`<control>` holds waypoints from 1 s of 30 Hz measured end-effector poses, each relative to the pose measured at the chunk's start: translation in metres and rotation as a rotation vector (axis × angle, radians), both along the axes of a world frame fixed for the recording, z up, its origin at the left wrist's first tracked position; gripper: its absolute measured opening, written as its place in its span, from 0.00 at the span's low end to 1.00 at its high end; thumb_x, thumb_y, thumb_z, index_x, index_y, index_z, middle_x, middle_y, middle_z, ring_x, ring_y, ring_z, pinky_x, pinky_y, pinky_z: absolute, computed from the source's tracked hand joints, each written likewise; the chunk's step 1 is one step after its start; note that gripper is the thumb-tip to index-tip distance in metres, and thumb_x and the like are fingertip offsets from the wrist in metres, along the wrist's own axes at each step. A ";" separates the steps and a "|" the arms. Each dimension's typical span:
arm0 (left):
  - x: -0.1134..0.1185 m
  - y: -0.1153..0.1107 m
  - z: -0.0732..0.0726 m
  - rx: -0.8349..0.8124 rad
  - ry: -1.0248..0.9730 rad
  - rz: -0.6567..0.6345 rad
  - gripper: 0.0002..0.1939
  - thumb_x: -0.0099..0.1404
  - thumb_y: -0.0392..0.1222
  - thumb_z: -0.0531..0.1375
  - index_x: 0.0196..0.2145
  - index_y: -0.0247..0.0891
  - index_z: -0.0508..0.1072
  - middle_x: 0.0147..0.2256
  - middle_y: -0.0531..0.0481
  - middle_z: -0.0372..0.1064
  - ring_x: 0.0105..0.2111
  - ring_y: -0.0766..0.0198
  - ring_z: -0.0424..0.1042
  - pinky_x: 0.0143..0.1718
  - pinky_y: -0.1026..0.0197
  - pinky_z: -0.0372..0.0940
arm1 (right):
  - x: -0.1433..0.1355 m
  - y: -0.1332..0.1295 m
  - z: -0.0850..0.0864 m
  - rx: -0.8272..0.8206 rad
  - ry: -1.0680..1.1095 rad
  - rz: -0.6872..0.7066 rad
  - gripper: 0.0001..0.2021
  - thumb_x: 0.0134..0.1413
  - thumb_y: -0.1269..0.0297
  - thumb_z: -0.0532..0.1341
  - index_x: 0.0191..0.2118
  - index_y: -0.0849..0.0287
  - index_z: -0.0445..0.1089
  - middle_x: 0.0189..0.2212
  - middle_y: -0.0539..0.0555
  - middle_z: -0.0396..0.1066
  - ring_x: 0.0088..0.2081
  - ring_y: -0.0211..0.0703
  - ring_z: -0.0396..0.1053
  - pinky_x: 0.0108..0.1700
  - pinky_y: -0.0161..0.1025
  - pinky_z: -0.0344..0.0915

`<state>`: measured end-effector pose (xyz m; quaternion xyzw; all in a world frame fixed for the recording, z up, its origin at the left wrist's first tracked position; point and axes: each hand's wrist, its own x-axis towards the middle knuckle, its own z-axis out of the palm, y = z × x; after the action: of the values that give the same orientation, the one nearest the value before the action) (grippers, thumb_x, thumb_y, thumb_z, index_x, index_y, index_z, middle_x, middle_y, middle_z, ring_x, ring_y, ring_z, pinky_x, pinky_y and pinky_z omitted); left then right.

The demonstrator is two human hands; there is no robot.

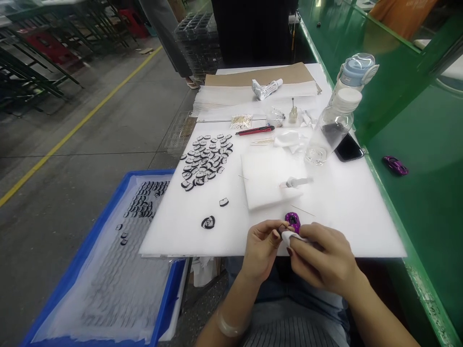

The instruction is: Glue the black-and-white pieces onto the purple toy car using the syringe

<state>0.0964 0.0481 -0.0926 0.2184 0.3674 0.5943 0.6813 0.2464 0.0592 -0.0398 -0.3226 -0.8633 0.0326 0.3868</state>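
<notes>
At the front edge of the white table, my left hand pinches a small dark part between thumb and fingertips. My right hand is closed on a white cloth, which touches the small part. Just beyond my fingertips sits a purple toy car, partly hidden by them. Left of my hands lie a round dark piece and a single black-rimmed piece. Many similar pieces form a loose pile farther back.
A foam sheet bears a small tube. Behind are a red cutter, cotton swabs, a clear bottle and a phone. A blue tray stands at left; another purple car is at right.
</notes>
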 end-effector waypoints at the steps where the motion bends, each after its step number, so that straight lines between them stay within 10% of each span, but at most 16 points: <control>1: 0.000 0.000 0.000 0.005 0.006 0.000 0.19 0.48 0.55 0.75 0.32 0.39 0.82 0.29 0.46 0.78 0.30 0.63 0.76 0.36 0.63 0.73 | 0.004 -0.001 0.000 0.005 -0.013 -0.011 0.06 0.57 0.75 0.59 0.37 0.61 0.72 0.30 0.53 0.67 0.27 0.35 0.64 0.26 0.35 0.62; 6: -0.011 -0.009 0.004 0.097 0.187 -0.028 0.14 0.53 0.49 0.74 0.34 0.39 0.83 0.30 0.45 0.79 0.30 0.61 0.77 0.33 0.62 0.74 | 0.034 -0.008 -0.007 -0.159 0.085 -0.193 0.06 0.59 0.75 0.61 0.39 0.58 0.72 0.31 0.52 0.68 0.23 0.30 0.60 0.23 0.31 0.58; 14: -0.004 -0.015 0.000 0.760 1.297 0.212 0.11 0.62 0.32 0.67 0.43 0.38 0.79 0.35 0.46 0.77 0.35 0.60 0.75 0.37 0.58 0.72 | 0.028 -0.016 -0.035 -0.490 0.179 -0.314 0.03 0.61 0.68 0.61 0.38 0.60 0.73 0.30 0.51 0.69 0.25 0.33 0.64 0.23 0.31 0.60; 30: 0.000 -0.012 -0.007 0.731 1.370 0.123 0.13 0.65 0.32 0.64 0.48 0.38 0.75 0.40 0.47 0.70 0.40 0.62 0.69 0.40 0.60 0.71 | 0.025 -0.015 -0.039 -0.623 0.099 -0.298 0.04 0.61 0.67 0.61 0.39 0.60 0.73 0.32 0.50 0.69 0.23 0.30 0.64 0.24 0.30 0.60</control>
<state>0.0960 0.0356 -0.1001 0.7268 0.4987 0.4468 0.1529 0.2717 0.0438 -0.0788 -0.5455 -0.7355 0.2533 0.3119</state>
